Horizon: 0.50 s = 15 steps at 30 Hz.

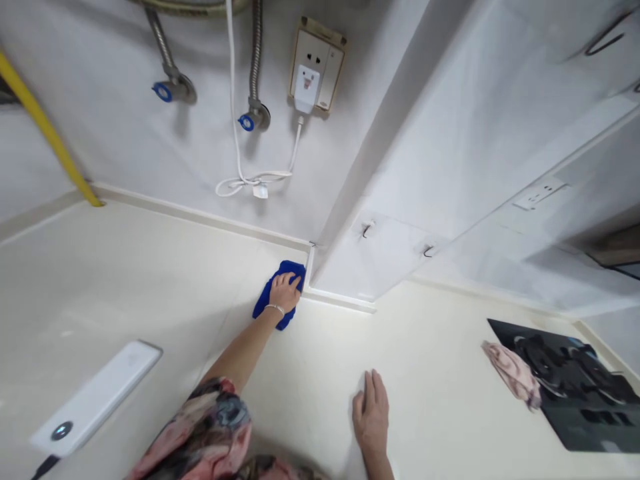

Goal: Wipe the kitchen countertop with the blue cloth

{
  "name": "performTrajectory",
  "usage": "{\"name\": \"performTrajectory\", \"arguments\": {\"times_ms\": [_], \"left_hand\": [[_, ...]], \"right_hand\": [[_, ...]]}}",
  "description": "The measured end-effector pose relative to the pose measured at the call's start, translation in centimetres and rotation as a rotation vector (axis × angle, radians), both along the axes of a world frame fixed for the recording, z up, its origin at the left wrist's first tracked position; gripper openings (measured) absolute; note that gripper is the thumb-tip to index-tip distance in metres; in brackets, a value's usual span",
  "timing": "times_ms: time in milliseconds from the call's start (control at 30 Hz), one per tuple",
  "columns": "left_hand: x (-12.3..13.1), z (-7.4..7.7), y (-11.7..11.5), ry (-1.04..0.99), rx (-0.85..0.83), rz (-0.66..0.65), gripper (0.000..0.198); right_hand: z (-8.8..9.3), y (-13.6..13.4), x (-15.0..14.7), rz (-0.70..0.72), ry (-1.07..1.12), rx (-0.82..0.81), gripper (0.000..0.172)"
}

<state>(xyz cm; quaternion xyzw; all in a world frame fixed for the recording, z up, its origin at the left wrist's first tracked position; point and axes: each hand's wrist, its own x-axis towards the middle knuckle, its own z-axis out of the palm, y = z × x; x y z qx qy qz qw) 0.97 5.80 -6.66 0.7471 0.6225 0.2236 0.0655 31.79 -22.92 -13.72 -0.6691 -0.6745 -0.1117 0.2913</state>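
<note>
1. The left hand (285, 291) is stretched far forward, pressed palm down on a blue cloth (277, 297) with the fingers spread over it, not closed around it. A thin bracelet (275, 308) circles that wrist, and a patterned sleeve (210, 427) covers the upper arm.
2. The blue cloth lies flat on the pale countertop (150, 280), pushed into the corner where the back wall meets a white boxed column (400, 200). The column's base is just to the right of the left hand and blocks the way in that direction.
3. The right hand (371, 408) rests open and flat on the countertop, nearer the body, well apart from the left hand and holding nothing.
4. Well to the left of the left arm lies a white power bank (95, 397) with a dark cable at its near end.
5. Far to the right of the right hand, a pink cloth (513, 373) lies crumpled at the edge of a black glass hob (575, 387).
6. On the wall beyond the left hand: a wall socket (316, 63) with a white plug, its white cord (250, 180) hanging in a loop, two metal hoses with blue-handled valves (247, 121), and a yellow pipe (50, 130) slanting down at far left.
7. Two small hooks (367, 230) sit on the column face above the cloth.
</note>
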Motion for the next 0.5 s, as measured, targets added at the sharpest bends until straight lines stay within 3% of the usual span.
{"name": "performTrajectory", "arguments": {"times_ms": [167, 267, 367, 500], "left_hand": [[-1.4, 0.2, -6.7, 0.079, 0.034, -0.098, 0.047], [-2.0, -0.6, -9.1, 0.088, 0.095, -0.15, 0.05], [-2.0, -1.4, -9.0, 0.073, 0.068, -0.116, 0.054], [-1.5, -1.6, -5.5, 0.051, -0.005, -0.07, 0.053]], "right_hand": [[-0.6, 0.0, 0.0, -0.012, 0.007, 0.001, 0.054], [-0.8, -0.1, 0.0, -0.015, 0.001, -0.001, 0.055], [-0.6, -0.2, 0.0, -0.012, -0.014, 0.0, 0.055], [0.1, -0.4, -0.2, -0.009, -0.006, -0.035, 0.056]]}}
